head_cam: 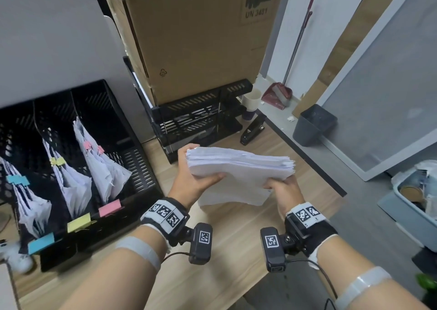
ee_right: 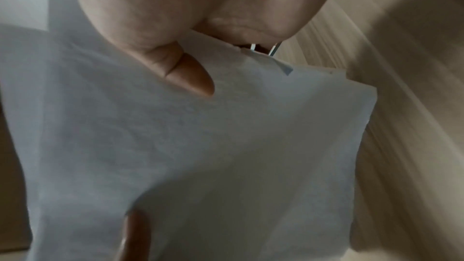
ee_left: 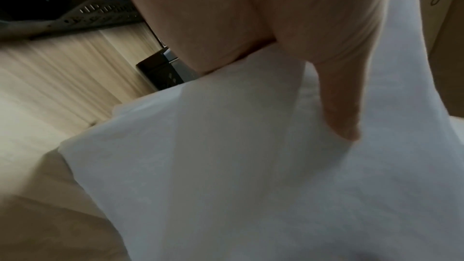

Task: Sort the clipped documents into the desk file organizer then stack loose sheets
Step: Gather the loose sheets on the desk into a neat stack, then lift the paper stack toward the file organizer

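Observation:
A thick stack of loose white sheets is held above the wooden desk, tilted with its far edge raised. My left hand grips its left end, thumb on the near face. My right hand grips its right near corner. In the left wrist view the thumb presses on the paper. In the right wrist view the thumb pinches the paper. The black file organizer at left holds clipped documents in three slots labelled blue, yellow and pink.
A black mesh tray rack carries a large cardboard box behind the stack. A black stapler and a cup sit at the desk's far right. The desk edge drops to the floor, where a grey bin stands.

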Tool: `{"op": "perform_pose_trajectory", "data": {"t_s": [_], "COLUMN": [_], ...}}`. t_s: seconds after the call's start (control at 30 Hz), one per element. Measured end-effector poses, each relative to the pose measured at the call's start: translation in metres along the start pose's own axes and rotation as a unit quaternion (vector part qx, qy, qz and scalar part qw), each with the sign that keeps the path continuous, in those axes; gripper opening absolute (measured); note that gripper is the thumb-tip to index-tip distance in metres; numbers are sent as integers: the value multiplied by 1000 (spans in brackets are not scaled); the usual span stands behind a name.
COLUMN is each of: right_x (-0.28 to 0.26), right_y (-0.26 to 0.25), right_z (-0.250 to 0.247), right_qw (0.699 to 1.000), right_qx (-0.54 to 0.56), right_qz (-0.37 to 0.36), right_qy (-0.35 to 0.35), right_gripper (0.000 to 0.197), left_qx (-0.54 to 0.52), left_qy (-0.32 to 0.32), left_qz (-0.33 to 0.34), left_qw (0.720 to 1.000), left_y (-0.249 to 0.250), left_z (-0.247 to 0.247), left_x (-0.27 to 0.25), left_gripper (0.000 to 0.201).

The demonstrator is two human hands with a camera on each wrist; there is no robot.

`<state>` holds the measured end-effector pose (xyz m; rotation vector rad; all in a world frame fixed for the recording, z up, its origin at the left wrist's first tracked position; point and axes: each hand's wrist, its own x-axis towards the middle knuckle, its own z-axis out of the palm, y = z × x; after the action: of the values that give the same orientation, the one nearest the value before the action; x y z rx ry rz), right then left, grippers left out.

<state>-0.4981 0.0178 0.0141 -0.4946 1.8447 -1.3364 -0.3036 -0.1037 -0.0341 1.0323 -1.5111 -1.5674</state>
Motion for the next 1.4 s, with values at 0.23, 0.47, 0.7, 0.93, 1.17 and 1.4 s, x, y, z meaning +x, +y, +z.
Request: {"op": "perform_pose_trajectory", "data": {"t_s": [0.23, 0.47, 0.7, 0.93, 1.17, 1.4], "right_x": [6, 8, 9, -3, -14, -39], "right_y": [-14, 21, -3, -25, -63, -101], "right_z": [-2, -3, -11, 29, 67, 102], "right_qw": [997, 996, 930, 864, 869, 871], "right_qx": [73, -65, -295, -380, -357, -346], "right_qz": [-19, 59, 75, -34, -169, -174], "right_qy": [7, -16, -207, -330, -297, -301], "right_gripper": [34, 24, 32, 44, 47, 36], "left_qx": [-66, -12, -16, -25, 25, 170], "left_qy": [-8, -71, -47, -23, 150, 246], "left_qz": [-13, -83, -105, -62, -56, -127], "left_qw": [998, 994, 993, 998, 987, 946], "left_y": [24, -16, 0, 53, 72, 64], "left_z": [-1, 1, -14, -50, -91, -133], "left_x": [6, -3, 3, 14, -6, -44], "left_gripper": [44, 43, 52, 43, 47, 62]}}
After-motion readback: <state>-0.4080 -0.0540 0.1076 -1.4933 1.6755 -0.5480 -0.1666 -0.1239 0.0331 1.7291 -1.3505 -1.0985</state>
